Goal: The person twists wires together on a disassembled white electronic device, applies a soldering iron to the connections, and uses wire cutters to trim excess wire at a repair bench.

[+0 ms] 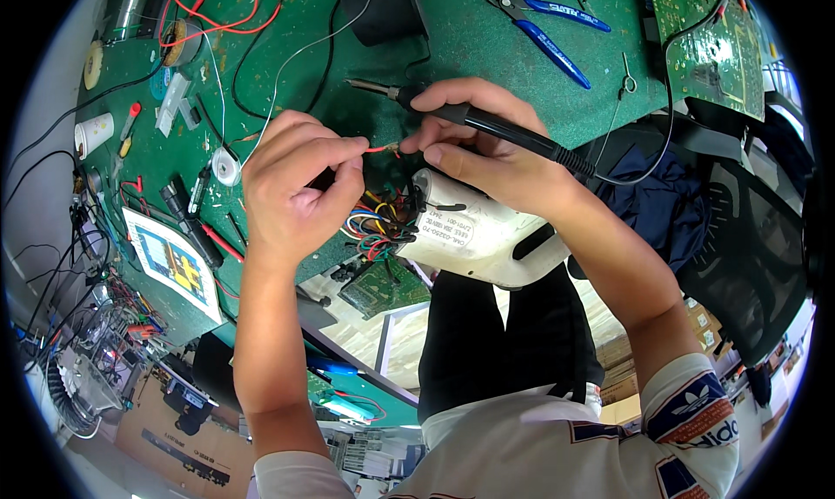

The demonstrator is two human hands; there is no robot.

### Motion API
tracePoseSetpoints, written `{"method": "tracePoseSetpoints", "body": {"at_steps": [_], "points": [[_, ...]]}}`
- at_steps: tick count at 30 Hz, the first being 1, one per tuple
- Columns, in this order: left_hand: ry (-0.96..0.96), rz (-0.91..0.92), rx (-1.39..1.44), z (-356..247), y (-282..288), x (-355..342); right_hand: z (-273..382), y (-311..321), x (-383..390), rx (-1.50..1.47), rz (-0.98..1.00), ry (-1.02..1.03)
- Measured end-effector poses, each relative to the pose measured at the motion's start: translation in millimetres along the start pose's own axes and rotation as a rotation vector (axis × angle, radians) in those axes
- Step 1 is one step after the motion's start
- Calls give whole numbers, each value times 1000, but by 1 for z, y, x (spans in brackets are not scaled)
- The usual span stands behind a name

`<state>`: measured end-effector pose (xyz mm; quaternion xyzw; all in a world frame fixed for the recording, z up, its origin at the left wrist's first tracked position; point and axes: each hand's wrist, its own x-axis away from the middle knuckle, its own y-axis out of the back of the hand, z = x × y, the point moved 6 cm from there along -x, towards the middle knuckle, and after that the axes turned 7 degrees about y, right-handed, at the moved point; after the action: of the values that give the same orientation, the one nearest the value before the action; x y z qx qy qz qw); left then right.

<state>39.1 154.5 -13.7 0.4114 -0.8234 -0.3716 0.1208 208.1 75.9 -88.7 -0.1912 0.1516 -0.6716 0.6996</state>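
Observation:
My left hand (296, 182) pinches a thin red wire (379, 149) between thumb and fingertips. A black soldering iron (491, 123) lies across my right hand (509, 164), its metal tip pointing left, away from the wire. The right thumb and fingertips close near the wire's other end; whether they touch it I cannot tell. Below the hands, a white plastic housing (487, 242) with an oval slot rests at the table's near edge. Several coloured wires (383, 225) spill from its left end.
Blue-handled cutters (552, 43) lie at the far right of the green table (470, 29), near a green circuit board (709, 51). A solder spool (226, 167), a flashlight (187, 221) and a printed sheet (174, 260) lie left. A black chair (748, 247) stands right.

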Motion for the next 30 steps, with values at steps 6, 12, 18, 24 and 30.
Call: {"method": "tracePoseSetpoints", "body": {"at_steps": [6,12,18,24,30], "points": [[-15,-7,-3,0,1,1,-3,-2,-3,-41,14,-55],[-5,-7,10,0,0,0,-6,-5,-9,24,51,-70],[5,-1,12,1,-1,0,-9,-6,-9,23,38,-52],[26,-7,-15,0,0,0,-13,-6,-9,-25,5,-58],[39,10,-7,0,-1,0,-13,-6,-11,68,-26,-64]]}}
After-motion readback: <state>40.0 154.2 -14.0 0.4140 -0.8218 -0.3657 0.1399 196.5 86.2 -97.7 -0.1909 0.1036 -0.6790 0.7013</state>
